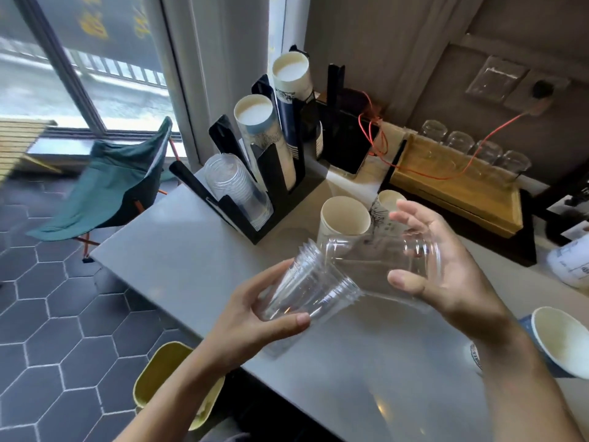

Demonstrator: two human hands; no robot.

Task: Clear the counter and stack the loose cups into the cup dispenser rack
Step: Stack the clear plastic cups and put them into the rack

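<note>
A nested stack of clear ribbed plastic cups [310,283] is gripped in the left hand [255,323], closed end aimed up-right at the single clear cup's [382,250] mouth, clasped sideways by the right hand [446,275] above the grey tabletop [178,250].

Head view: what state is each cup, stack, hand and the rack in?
Left hand: holding nested clear cups, tilted.
Right hand: holding single clear cup, on its side.
Cup dispenser rack: three slots filled.
Two paper cups: upright, loose on counter.
</note>
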